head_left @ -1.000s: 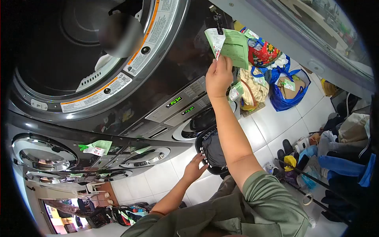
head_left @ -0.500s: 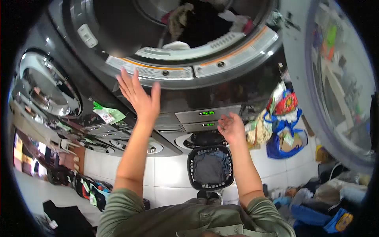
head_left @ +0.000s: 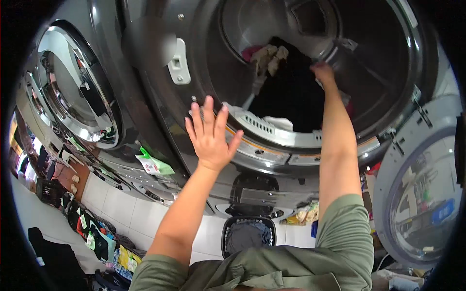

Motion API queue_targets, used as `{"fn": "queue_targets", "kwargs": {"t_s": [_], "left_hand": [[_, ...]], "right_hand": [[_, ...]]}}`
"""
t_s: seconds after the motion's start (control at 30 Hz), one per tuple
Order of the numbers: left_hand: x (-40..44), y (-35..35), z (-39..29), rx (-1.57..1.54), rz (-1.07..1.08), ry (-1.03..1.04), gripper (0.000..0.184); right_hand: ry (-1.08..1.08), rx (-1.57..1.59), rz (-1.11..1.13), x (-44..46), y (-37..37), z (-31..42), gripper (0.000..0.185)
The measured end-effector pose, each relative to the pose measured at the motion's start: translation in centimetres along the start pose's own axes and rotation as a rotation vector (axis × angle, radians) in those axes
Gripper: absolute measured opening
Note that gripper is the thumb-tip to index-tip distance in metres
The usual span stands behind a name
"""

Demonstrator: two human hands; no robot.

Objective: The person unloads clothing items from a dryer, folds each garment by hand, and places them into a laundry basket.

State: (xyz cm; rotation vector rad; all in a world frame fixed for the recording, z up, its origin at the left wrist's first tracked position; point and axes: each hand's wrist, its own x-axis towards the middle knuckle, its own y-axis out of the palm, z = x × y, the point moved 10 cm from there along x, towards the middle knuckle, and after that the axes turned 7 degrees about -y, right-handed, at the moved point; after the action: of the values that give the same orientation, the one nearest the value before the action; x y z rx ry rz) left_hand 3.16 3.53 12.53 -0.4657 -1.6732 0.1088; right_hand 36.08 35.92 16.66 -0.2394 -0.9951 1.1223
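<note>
My left hand [head_left: 211, 140] is spread flat, fingers apart, at the front rim of the open dryer [head_left: 199, 63], with nothing in it. Inside the drum [head_left: 252, 24], my right hand [head_left: 324, 75] has its fingers curled at the edge of a black garment [head_left: 291, 102]; the fingertips are partly hidden and slightly blurred. The black cloth lies in a heap down to the drum opening. Beside it, to the left, is a beige cloth [head_left: 267, 58] with a bit of pink fabric behind it. The round dryer door [head_left: 388, 203] hangs open at the right.
Below the machine, a black laundry basket [head_left: 225, 240] on the tiled floor holds grey and blue clothes [head_left: 245, 235]. A second front-loading machine [head_left: 80, 87] stands at the left, with a green and white packet [head_left: 155, 162] near it. More clothes [head_left: 97, 233] lie at lower left.
My right hand has gone from in front of the machine up into the drum, onto the black garment. My left hand stays open near the rim. The view has shifted closer to the drum.
</note>
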Motion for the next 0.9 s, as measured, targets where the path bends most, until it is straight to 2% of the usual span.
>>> {"fn": "queue_targets", "kwargs": {"t_s": [0.03,0.1,0.13,0.2,0.23,0.27,0.33,0.4,0.43,0.47,0.53,0.6,0.67,0.7,0.73,0.87,0.9], "left_hand": [[0.2,0.0,0.0,-0.013,-0.002,0.014,0.053],[0.1,0.2,0.1,-0.02,0.018,0.027,0.052],[0.1,0.3,0.1,-0.013,0.03,0.033,0.051],[0.0,0.4,0.1,-0.017,0.028,0.046,0.048],[0.0,0.5,0.1,-0.009,0.025,0.052,0.047],[-0.1,0.5,0.1,-0.003,0.024,0.054,0.046],[0.0,0.3,0.1,-0.019,0.005,0.061,0.044],[0.1,0.0,0.1,-0.042,0.012,0.061,0.043],[0.1,-0.1,0.1,-0.054,-0.01,0.065,0.042],[0.2,0.0,0.1,-0.066,-0.014,0.065,0.042],[0.0,-0.5,0.3,-0.089,-0.044,0.033,0.04],[0.0,-0.6,0.1,-0.091,-0.04,0.059,0.043],[-0.1,-0.8,-0.1,-0.085,-0.063,0.049,0.044],[-0.2,-0.9,-0.1,-0.09,-0.074,0.046,0.044],[-0.1,-1.0,-0.2,-0.07,-0.059,0.044,0.045],[0.0,-0.9,-0.8,-0.063,0.042,-0.016,0.071],[-0.5,-0.4,-1.2,-0.113,0.083,-0.076,0.089]], "right_hand": [[0.141,0.005,0.288,0.8,4.5,-2.3,0.053],[0.137,-0.153,0.182,-1.8,7.0,-3.6,0.065],[0.217,-0.371,0.286,-4.3,8.7,-4.9,0.069],[0.273,-0.58,0.437,-5.1,11.8,-7.3,0.065],[0.253,-0.57,0.489,-4.5,13.0,-9.3,0.057],[0.251,-0.566,0.5,-3.7,13.9,-10.9,0.057],[0.078,-0.662,0.387,0.1,14.4,-10.2,0.037],[-0.066,-0.5,-0.084,1.6,7.1,-1.5,0.026],[-0.123,-0.371,-0.372,0.2,1.2,4.5,0.02],[-0.125,-0.317,-0.557,-1.7,-3.2,9.1,0.018],[-0.476,-0.064,-0.929,-6.3,-9.9,14.9,0.016],[-0.577,0.158,-1.002,-10.7,-15.1,19.1,0.016],[-0.499,0.282,-1.061,-10.3,-18.7,17.6,0.018],[-0.101,0.872,-0.765,-6.6,-17.1,12.9,0.023],[0.064,1.074,-0.576,-5.8,-16.7,12.0,0.027],[-0.109,1.407,-0.294,-4.6,-24.5,13.5,0.022],[-0.133,1.336,-0.31,-6.0,-26.5,13.5,0.021]]}}
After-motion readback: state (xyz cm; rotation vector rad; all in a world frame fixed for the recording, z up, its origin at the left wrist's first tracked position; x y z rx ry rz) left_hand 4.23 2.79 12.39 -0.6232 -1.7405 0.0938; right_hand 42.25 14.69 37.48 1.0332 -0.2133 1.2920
